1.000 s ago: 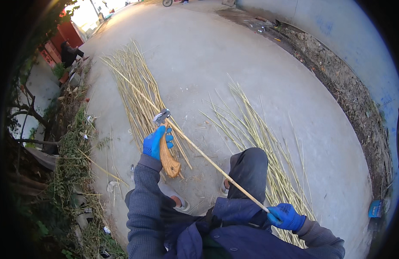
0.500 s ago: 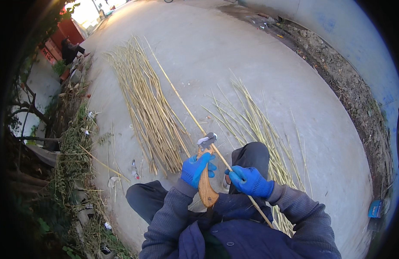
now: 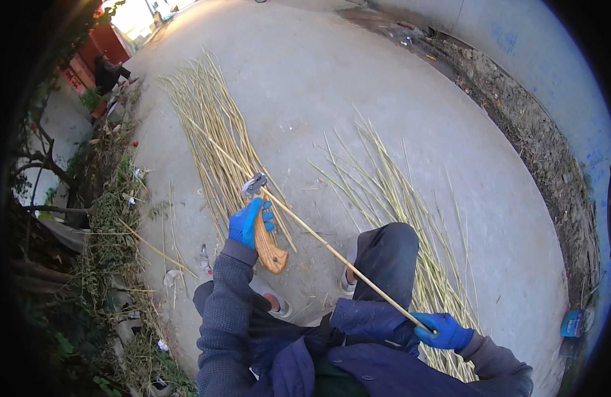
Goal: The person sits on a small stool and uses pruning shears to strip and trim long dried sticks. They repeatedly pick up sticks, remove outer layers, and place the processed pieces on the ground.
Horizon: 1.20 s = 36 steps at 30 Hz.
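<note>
My left hand (image 3: 249, 223), in a blue glove, is wrapped round the curved wooden handle of a small hand tool (image 3: 268, 249) with a grey metal head. A long thin pale stalk (image 3: 338, 256) lies against that metal head and slants down to the right across my knee. Near its lower end, my right hand (image 3: 444, 331), also blue-gloved, is closed on the stalk. Beyond the tool, the stalk's far part crosses a bundle of dry tan stalks (image 3: 219, 149) on the ground. Exactly how the metal head meets the stalk is too small to tell.
A second, greener pile of stalks (image 3: 411, 205) lies by my right knee. Weeds and litter (image 3: 107, 245) border the concrete on the left. Along the right runs a dirt strip (image 3: 517, 106) beneath a pale wall. A person in dark clothes (image 3: 109, 74) sits at the far left.
My left hand has moved left and forward with the tool. My right hand has drawn back to the lower right along with the stalk, so the two hands are much farther apart.
</note>
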### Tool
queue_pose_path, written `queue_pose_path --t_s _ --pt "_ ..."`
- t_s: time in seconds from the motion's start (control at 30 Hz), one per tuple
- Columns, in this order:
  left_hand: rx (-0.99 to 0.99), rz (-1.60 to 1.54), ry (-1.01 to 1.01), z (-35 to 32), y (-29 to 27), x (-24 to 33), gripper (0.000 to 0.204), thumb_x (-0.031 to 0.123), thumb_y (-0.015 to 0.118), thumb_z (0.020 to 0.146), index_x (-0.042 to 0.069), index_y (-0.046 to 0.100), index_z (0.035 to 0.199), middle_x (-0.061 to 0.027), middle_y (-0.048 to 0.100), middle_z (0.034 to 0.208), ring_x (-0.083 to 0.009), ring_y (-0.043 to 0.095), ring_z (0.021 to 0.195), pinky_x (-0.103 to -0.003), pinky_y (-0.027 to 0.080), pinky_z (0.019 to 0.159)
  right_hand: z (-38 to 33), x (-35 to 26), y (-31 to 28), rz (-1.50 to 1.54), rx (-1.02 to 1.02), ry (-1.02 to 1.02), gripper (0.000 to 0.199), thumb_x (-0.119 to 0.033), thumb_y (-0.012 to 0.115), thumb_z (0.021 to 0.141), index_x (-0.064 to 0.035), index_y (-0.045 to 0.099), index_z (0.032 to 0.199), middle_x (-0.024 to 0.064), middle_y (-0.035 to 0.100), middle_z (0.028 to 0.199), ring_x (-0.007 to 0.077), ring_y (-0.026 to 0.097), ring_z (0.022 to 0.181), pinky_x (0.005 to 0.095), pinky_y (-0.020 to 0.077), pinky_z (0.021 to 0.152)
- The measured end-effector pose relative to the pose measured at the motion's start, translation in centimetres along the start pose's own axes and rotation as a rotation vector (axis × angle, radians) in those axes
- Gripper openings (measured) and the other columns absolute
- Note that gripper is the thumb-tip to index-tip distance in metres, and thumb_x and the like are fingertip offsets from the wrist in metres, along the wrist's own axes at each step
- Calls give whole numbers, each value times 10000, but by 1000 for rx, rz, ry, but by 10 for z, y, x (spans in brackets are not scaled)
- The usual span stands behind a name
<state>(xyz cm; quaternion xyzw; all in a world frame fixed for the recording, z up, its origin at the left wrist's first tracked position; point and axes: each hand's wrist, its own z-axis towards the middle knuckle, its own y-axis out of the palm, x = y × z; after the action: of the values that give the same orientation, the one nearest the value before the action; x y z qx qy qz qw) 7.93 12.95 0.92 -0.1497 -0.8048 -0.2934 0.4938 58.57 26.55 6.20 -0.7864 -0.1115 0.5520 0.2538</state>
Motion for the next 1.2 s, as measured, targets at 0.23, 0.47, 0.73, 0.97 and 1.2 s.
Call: queue_pose_path --t_s 0.23,0.47,0.73,0.97,1.2 --pt "-142 31 -253 -92 90 -61 407 280 652 923 -18 594 1194 -119 670 1049 -176 644 746 -298 567 615 158 -56 -1 169 10 98 304 -261 506 987 -57 577 1201 83 631 715 171 631 592 317 525 587" --pt "39 10 -19 -19 4 -19 411 276 660 913 -31 597 1178 -128 672 1038 -203 660 768 -315 568 608 54 -9 22 -426 206 -341 139 -144 644 844 -53 596 938 79 562 613 251 559 494 347 434 470" --pt "218 11 139 62 -111 58 482 302 699 879 -18 577 1218 -129 644 1070 -211 643 850 -310 553 673 -118 71 21 -763 214 -88 143 -135 653 746 -76 541 812 54 543 595 283 544 554 430 421 634" --pt "364 34 242 89 -200 97 541 359 683 874 56 550 1302 -123 625 1152 -238 622 986 -374 523 851 -207 117 1 -941 228 192 105 -90 623 777 -66 528 814 70 530 573 314 525 541 450 409 674" --pt "220 185 140 84 -232 54 711 477 652 876 84 436 1428 -113 516 1355 -229 493 1232 -380 396 1025 -181 128 -28 -1000 287 278 97 -136 593 820 -91 508 819 90 535 565 331 530 530 445 406 601"
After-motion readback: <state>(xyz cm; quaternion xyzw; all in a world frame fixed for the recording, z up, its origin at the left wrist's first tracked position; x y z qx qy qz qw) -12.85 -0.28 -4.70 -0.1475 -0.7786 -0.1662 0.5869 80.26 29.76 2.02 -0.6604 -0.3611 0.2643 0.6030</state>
